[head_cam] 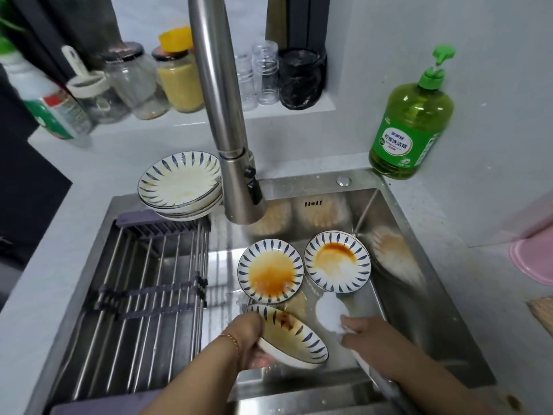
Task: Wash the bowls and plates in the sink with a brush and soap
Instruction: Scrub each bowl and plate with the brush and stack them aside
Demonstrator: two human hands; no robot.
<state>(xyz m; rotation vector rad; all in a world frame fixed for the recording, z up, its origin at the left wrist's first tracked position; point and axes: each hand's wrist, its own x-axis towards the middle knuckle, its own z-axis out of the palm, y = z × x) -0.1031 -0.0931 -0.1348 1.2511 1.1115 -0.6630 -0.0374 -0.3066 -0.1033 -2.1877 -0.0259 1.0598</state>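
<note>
Left hand (248,333): fingers curled round the near rim of a tilted bowl (291,339), thumb over the edge, gripping it just above the sink floor; a thin bracelet (231,339) sat on the wrist. Held bowl: white, blue leaf strokes radiating round the rim, brown sauce smear on the upper inner wall, yellowish film below. Right hand (369,330): fingers closed round the handle of a brush (332,314), its round white head just beside the held bowl's far edge, the pale handle running back under the forearm. Two more bowls lay flat on the sink floor, touching or nearly so: left bowl (270,272) with an orange-brown pool across its centre, right bowl (337,260) with a darker crescent stain and a paler patch. Same blue leaf pattern on both. Sink (398,232): stainless steel, wet, reflecting the dishes. Faucet (232,145) hung above its back half. Stack of plates (181,182), same pattern, faint yellow residue, on the back left corner. Drying rack (143,274) spanned the sink's left part. Green soap bottle (413,121) with pump stood at the back right corner.
</note>
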